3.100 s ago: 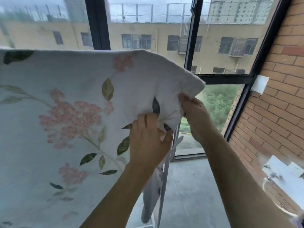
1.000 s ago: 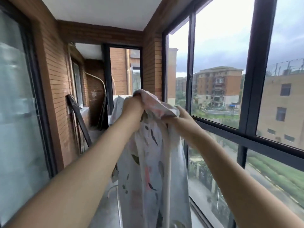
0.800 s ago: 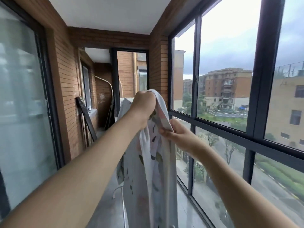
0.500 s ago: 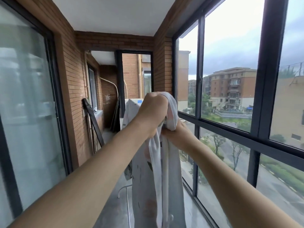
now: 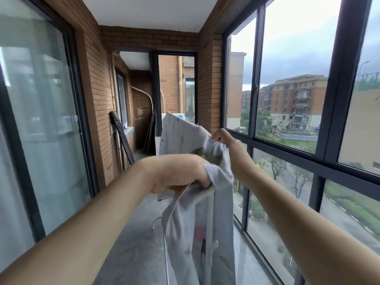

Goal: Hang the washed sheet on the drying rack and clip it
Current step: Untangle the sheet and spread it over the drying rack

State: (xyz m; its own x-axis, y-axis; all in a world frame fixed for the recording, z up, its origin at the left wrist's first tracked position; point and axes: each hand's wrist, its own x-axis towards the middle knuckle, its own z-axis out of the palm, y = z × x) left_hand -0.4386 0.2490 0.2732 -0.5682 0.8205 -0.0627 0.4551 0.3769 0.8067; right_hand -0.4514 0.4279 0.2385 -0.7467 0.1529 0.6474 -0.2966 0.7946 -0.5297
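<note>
Far left: sliding glass door (image 5: 41, 124) with dark frame, then a brick wall (image 5: 98, 112) running down the narrow balcony. A dark panel (image 5: 121, 138) leans against that wall, further back.

Left hand (image 5: 174, 173) is centre frame, knuckles up, fingers curled tight into a fist around a bunched fold of the floral sheet (image 5: 197, 223). Clenched grip, fabric coming out from under the fingers and hanging down. Fingertips hidden beneath the hand.

Sheet is white with faded leaf and flower print. It runs from the far end of the balcony toward the camera, then drops in a long gathered hang below both hands, close to the window side. White drying rack tubes (image 5: 209, 239) show through and under the hanging cloth; a thin rack leg (image 5: 165, 256) angles down to the grey concrete floor (image 5: 133, 243). Cannot tell how much of the sheet rests on the rack's top rail.

Right hand (image 5: 224, 140) is higher and just right of the left, pinching the sheet's upper edge between thumb and curled fingers. Hands are near each other, not touching.

Right: dark-framed window (image 5: 257, 99), apartment blocks (image 5: 296, 101) and a street outside.
</note>
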